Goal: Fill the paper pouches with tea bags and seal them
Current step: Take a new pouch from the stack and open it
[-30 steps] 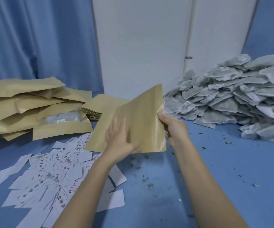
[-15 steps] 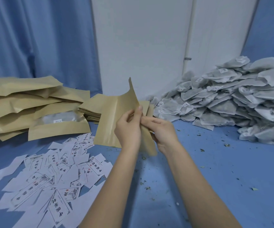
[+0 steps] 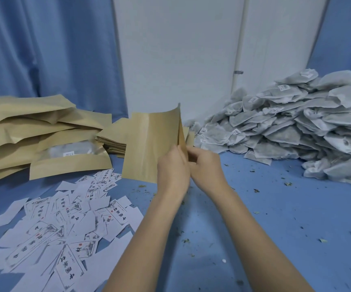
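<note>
Hands closer together than a moment ago, left hand [image 3: 173, 165] and right hand [image 3: 206, 165] each in a curled grip pinching the right edge of a brown pouch [image 3: 149, 144], pouch upright above the blue table [image 3: 275, 207], turned more edge-on, left of the tea bag heap [image 3: 297, 123].

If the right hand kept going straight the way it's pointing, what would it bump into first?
The right hand points up and to the left, and its fingers already pinch the paper pouch beside the left hand. Pushed farther, it would probably meet that pouch's side first, though depth is hard to judge.
</note>
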Motion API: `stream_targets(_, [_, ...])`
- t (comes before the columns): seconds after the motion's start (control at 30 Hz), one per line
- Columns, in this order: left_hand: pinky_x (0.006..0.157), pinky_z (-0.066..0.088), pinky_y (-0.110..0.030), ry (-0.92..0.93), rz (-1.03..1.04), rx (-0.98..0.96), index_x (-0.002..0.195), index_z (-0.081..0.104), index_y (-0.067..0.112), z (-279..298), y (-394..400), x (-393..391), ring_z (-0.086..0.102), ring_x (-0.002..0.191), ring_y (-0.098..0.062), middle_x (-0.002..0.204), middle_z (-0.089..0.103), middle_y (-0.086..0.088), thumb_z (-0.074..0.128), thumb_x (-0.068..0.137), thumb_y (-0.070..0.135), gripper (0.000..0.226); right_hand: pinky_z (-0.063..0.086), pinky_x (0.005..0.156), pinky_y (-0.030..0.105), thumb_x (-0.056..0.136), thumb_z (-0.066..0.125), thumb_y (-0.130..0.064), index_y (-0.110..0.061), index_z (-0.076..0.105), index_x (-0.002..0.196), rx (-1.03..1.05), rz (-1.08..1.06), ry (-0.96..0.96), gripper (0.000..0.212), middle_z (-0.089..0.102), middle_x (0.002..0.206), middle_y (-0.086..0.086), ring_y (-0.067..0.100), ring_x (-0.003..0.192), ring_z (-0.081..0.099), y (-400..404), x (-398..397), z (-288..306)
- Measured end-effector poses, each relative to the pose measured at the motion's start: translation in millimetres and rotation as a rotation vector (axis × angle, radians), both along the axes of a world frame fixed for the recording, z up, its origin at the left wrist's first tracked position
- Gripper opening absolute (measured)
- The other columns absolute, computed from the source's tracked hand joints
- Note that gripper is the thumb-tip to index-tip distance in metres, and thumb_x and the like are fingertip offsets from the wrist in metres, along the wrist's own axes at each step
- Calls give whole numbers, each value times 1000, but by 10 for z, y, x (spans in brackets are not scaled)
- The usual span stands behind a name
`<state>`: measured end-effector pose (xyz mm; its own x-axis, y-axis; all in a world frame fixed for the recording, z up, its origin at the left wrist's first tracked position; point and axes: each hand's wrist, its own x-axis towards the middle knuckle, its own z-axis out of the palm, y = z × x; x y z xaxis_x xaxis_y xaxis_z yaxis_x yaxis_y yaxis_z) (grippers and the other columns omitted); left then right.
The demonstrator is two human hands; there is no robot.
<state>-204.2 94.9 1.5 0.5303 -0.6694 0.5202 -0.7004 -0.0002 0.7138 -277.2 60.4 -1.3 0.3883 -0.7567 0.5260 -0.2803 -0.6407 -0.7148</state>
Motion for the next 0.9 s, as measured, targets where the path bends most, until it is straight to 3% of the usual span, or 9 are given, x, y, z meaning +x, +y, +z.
stream_targets(0.07, [55, 26, -26, -55, -25, 53, 78, 41, 7, 13, -23, -5, 44, 58, -26, 66, 52, -11, 35, 98, 9, 20, 33, 59, 34, 88, 52, -10, -3, 51, 70, -107, -71, 156, 19, 53, 62, 11, 22, 60, 42, -37, -25, -15])
stream_targets(0.13, [55, 21, -27, -99, -31, 100, 79, 40, 6, 31, -33, 6, 52, 70, -36, 79, 58, -22, 36, 97, 10, 19, 26, 55, 32, 90, 49, -9, -11, 39, 63, -124, -99, 172, 28, 43, 56, 8, 21, 58, 34, -52, -50, -50])
stream_targets(0.27, [55, 14, -29, -154, -15, 11, 61, 28, 8, 50, -5, 50, 33, 51, -24, 56, 41, -12, 36, 95, 1, 35, 23, 49, 24, 83, 47, -5, -11, 35, 60, 84, -130, -81, 27, 29, 51, -1, 10, 52, 24, -177, -198, -81])
stream_targets(0.37, [54, 18, -29, -219, -22, 140, 67, 34, 8, 95, -26, 33, 31, 54, -21, 61, 39, -4, 36, 95, 4, 28, 32, 51, 15, 83, 51, -7, -24, 55, 87, 62, -78, -64, 18, 38, 47, -9, 8, 48, 36, -168, -261, -52])
stream_targets(0.47, [47, 23, -27, -341, -23, 275, 92, 48, 5, 208, -23, -95, 38, 55, -17, 73, 49, -10, 39, 93, 4, 8, 48, 63, 21, 78, 63, -8, -24, 54, 114, -191, -143, -68, 41, 58, 88, -8, 9, 69, 57, -121, -305, -12])
stream_targets(0.6, [64, 35, -26, -582, -5, 337, 111, 51, -1, 284, -70, -354, 62, 94, -28, 106, 58, -15, 35, 92, -4, 25, 50, 79, 43, 76, 66, 1, -9, 66, 99, -610, -360, 165, 25, 58, 96, 11, 29, 93, 56, -219, -388, 66])
stream_targets(0.67, [71, 42, -27, -648, 10, 353, 120, 48, -4, 275, -108, -465, 62, 100, -27, 117, 56, -17, 33, 92, -7, 32, 42, 90, 31, 81, 63, 2, -6, 68, 104, -620, -270, 261, 26, 61, 106, 9, 24, 102, 54, -260, -443, 92])
stream_targets(0.77, [74, 46, -27, -673, 40, 366, 123, 47, -4, 261, -136, -601, 63, 102, -25, 120, 57, -18, 33, 92, -9, 34, 37, 62, 23, 80, 58, 4, -2, 69, 94, -705, -237, 410, 18, 59, 85, 9, 23, 80, 57, -337, -589, 148])
stream_targets(0.9, [61, 35, -24, -670, -25, 393, 117, 49, -4, 325, -69, -801, 62, 102, -23, 120, 55, -19, 34, 91, -10, 31, 30, 72, 21, 92, 44, -16, -18, 57, 116, -600, -255, 832, 27, 55, 104, 1, 15, 101, 49, -458, -669, 257])
